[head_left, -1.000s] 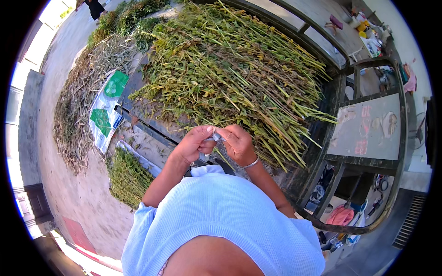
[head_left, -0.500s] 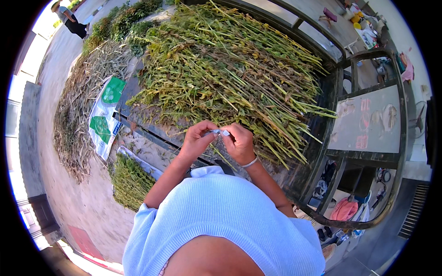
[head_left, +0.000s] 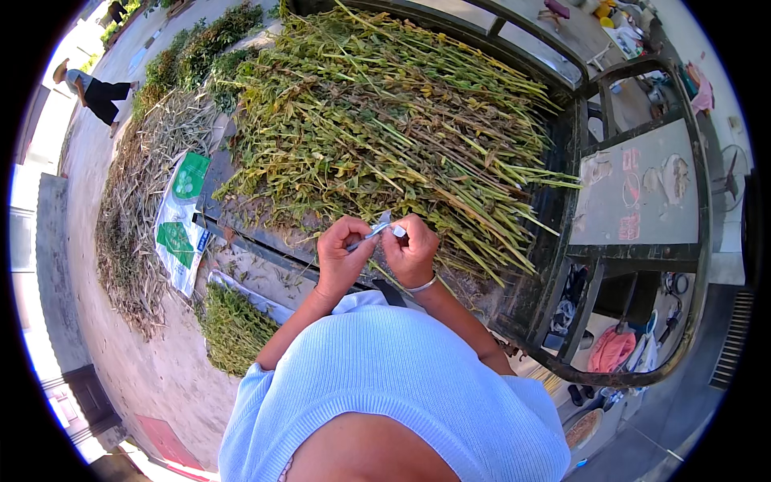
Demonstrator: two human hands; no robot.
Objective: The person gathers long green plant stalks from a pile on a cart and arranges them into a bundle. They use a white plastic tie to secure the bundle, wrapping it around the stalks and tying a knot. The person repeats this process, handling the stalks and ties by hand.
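My left hand (head_left: 337, 253) is closed in a pinch, with a thin, pale bluish-white strip (head_left: 376, 230) coming out between its fingers toward the right. Close beside it, my right hand (head_left: 412, 251) also pinches, and a small white piece (head_left: 398, 231) shows at its fingertips. Whether the strip and the white piece are joined cannot be made out. Both hands are held in front of my chest, over the near edge of a flat cart bed (head_left: 277, 241). Just beyond them, a thick layer of cut green and yellowing leafy stalks (head_left: 385, 136) covers the bed.
A dark metal frame with a grey panel (head_left: 634, 193) closes the bed's right end. To the left lie a green-and-white sack (head_left: 181, 221), dry stalks (head_left: 132, 209) and a smaller leafy heap (head_left: 233, 325). A person in a hat (head_left: 96, 92) is at the far left.
More of the pale strip shows between my hands, one end now pointing upward. My left hand has turned slightly and dropped a little. The far person has moved left and nearer in the picture.
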